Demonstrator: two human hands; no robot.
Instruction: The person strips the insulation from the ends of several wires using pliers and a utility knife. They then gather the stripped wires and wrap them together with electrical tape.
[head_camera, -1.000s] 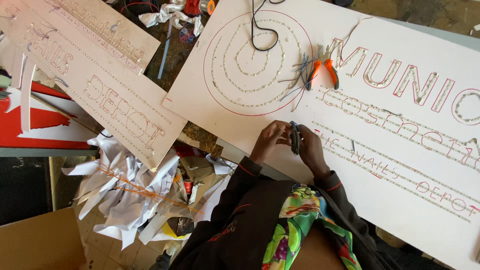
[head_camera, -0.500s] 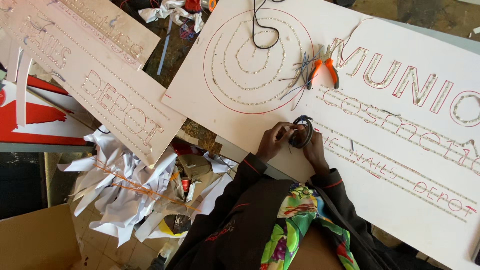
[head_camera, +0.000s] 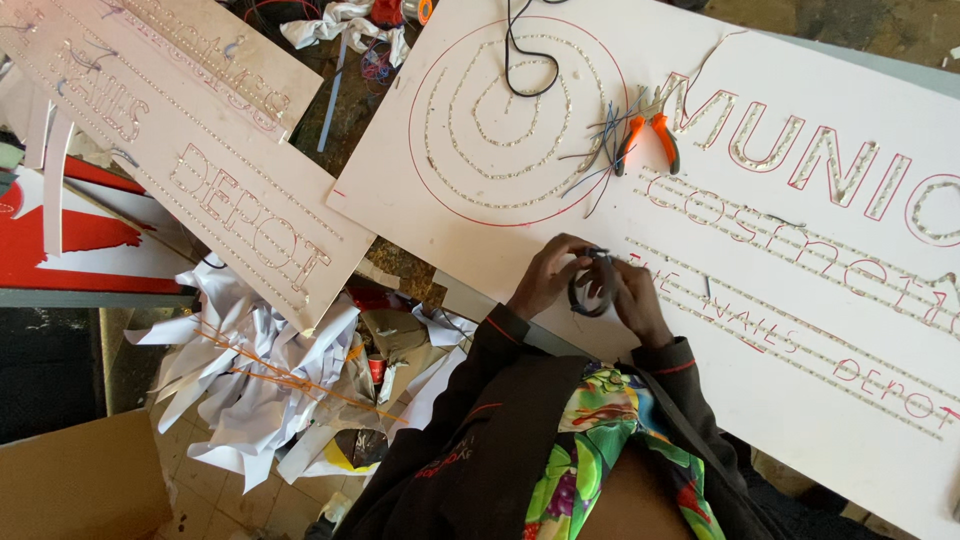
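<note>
1. Your left hand (head_camera: 545, 280) and right hand (head_camera: 632, 298) met over the near edge of the white sign board (head_camera: 800, 420), both closed on a dark roll of tape (head_camera: 590, 290).
2. A second before, that roll stood edge-on between your fingers; by this moment it had turned to show its ring, so handling was under way.
3. Farther off, the orange-handled pliers (head_camera: 645, 140) lay untouched beside loose wires (head_camera: 598, 155).

Orange-handled pliers (head_camera: 645, 140) lie on a white signboard (head_camera: 820, 330) with red-outlined lettering.
</note>
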